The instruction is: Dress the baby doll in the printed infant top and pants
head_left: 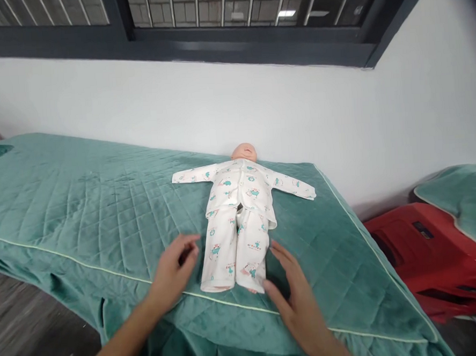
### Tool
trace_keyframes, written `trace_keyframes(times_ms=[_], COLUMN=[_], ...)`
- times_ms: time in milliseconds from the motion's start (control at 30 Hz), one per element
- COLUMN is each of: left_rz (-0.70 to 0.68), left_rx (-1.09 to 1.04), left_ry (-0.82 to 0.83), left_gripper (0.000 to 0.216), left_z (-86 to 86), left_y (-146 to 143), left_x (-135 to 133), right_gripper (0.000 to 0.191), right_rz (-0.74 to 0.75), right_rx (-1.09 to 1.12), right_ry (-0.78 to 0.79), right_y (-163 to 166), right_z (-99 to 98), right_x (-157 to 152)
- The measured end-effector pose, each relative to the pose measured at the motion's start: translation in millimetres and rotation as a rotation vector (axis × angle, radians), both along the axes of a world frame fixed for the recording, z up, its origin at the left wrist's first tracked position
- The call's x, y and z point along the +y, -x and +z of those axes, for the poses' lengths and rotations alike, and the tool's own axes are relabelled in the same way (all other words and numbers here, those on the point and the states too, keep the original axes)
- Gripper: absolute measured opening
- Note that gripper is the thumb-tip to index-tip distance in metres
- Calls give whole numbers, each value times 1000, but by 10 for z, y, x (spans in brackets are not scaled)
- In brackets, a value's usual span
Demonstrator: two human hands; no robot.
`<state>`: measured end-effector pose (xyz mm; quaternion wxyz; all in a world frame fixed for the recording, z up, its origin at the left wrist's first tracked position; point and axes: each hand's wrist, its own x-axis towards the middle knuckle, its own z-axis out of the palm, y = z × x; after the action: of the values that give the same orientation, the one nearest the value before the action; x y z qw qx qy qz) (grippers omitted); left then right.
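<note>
A baby doll point(244, 151) lies on its back on the green quilted bed cover, its head toward the wall. It wears a white printed pyjama top point(244, 182) with both sleeves spread out sideways, and matching pyjama trousers point(220, 249). The sleeve and trouser ends hide its hands and most of its feet. My left hand point(176, 265) hovers left of the trouser legs, fingers curved and apart, holding nothing. Close beside the other trouser leg is my right hand point(291, 295), thumb and fingers spread; whether a fingertip touches the cloth I cannot tell.
The bed cover point(103, 208) has a pale piped edge near me and on the right. Behind it rises a white wall point(157, 108) below a barred window point(219, 7). A red plastic chair point(432, 252) with green fabric on it stands at the right.
</note>
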<state>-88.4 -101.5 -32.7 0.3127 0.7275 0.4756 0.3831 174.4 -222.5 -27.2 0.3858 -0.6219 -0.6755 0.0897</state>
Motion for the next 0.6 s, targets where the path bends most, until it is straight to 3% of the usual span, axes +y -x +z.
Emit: trace_keyframes(times_ms=[67,167,300,400,600], left_rz=[-101,-158,-135,-56,-11], left_rx=[-22,-23,2,-49,-98], left_ry=[54,67,52,48,-65], left_gripper=[29,31,19,13,13], left_z=[-16,-19,-8,68,296], left_y=[-8,-50,-159,-229,-249], left_x=[-369,-616,-630,-635,-779], right_gripper=[54,35,18,17,16], right_rz=[-22,-61,-61,-78,-40], right_rx=[-20,-45,-120,-118,-20], right_ry=[-6,22,118,126,36], right_y=[123,246,323,351,383], right_z=[-31,-38,21,118,502], right_x=[-177,-226,-103,-46,-209])
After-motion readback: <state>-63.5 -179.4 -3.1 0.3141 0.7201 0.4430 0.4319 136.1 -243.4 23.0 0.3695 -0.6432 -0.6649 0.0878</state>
